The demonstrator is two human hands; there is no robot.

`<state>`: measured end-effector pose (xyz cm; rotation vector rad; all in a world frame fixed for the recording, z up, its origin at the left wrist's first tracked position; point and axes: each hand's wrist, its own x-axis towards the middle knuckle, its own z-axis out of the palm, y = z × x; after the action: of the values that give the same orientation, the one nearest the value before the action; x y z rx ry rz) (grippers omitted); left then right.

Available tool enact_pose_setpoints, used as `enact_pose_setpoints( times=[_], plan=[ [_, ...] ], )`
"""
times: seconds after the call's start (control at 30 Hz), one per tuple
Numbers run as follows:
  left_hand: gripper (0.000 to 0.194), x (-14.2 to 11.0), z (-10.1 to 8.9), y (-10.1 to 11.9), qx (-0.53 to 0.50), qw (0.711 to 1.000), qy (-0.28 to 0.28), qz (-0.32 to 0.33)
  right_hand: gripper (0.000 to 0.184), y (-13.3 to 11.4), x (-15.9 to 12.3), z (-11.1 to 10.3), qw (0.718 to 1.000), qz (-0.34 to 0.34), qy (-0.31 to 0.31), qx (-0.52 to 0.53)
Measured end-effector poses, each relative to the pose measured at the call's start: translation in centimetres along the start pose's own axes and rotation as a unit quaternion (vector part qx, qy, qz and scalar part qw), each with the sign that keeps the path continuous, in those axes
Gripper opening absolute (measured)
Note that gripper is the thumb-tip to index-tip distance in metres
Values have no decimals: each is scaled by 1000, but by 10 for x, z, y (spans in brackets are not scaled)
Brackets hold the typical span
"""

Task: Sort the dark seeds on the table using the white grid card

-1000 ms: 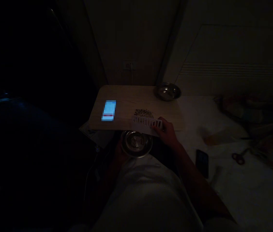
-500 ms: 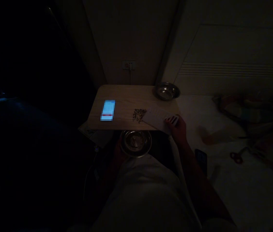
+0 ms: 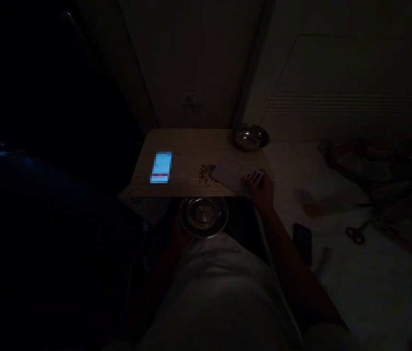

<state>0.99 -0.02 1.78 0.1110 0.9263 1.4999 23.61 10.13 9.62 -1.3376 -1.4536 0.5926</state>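
Lit phone (image 3: pixel 161 168): lies on the left part of the wooden table (image 3: pixel 187 144), its screen blurred into blocks.
Left hand (image 3: pixel 181 230): closed around the left side of the lower bowl (image 3: pixel 220 217); most of its fingers are lost in the dark.
Lower bowl position: just under the table's near edge, its contents too dim to make out.
Grains (image 3: pixel 206 174): a small dark scatter on the table, left of the right-hand grip and well apart from it.
White slotted piece (image 3: pixel 228 176): slants over the table, its left end at the grains, its right end inside the grip.
Upper bowl (image 3: pixel 260 139): sits at the table's far right corner.
Right hand (image 3: pixel 264 191): gripping the white slotted piece by its right end, near the table's right side.
Changed at the grains: a second ago the white slotted piece stood along their near side; now it lies angled to their right, and their visible patch is narrower.
Changed at the right hand: it is farther right of the lower bowl.
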Motion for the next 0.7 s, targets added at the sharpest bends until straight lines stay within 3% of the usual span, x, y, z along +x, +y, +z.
enact_pose_setpoints(
  times=[0.1, 0.3, 0.5, 0.7],
  plan=[
    [31, -3, 0, 0, 16, 999, -13, 49, 22, -1, 0, 1, 1000, -5, -14, -27],
    [26, -3, -4, -2, 9, 999, 10, 42, 23, -7, -5, 1, 998, -12, -51, -33],
    [34, 6, -6, -3, -8, 1000, 3, -24, 24, -6, -7, -3, 998, 2, -53, -30],
    [39, 2, -3, -1, -18, 1000, -1, -11, 24, -6, -8, -6, 997, 0, -68, -27]
  ],
)
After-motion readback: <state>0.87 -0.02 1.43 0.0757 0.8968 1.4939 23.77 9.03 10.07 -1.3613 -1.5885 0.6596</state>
